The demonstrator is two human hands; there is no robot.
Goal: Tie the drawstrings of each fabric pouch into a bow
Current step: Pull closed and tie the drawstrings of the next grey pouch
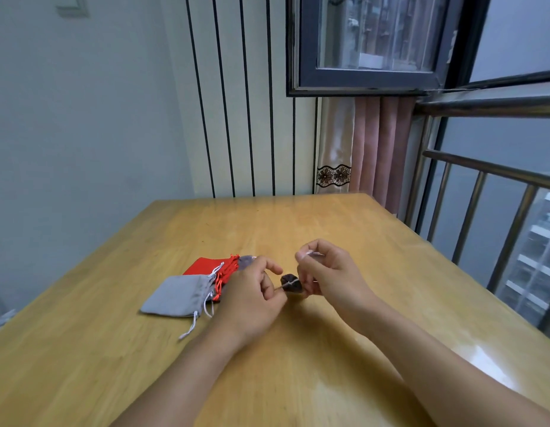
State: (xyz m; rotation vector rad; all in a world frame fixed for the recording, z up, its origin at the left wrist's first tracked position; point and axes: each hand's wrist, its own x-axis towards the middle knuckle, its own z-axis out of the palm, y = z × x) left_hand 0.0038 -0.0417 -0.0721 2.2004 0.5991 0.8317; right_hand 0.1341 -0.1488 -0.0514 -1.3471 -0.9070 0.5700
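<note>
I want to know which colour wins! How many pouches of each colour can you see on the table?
Grey pouch: 1
Red pouch: 1
Dark pouch between the hands: 1
Greyish-purple pouch, mostly hidden behind the left hand: 1, colour hard to tell
Total: 4 pouches in view, so it's a tie.

Two bare forearms reach into the head view from the lower edge, with no sleeve visible on either up to the frame's border. The left hand [252, 298] and the right hand [329, 272] are both ungloved. Wrists and visible fingers carry no watch, band or ring. The fingernails visible are short and unpainted.
</note>
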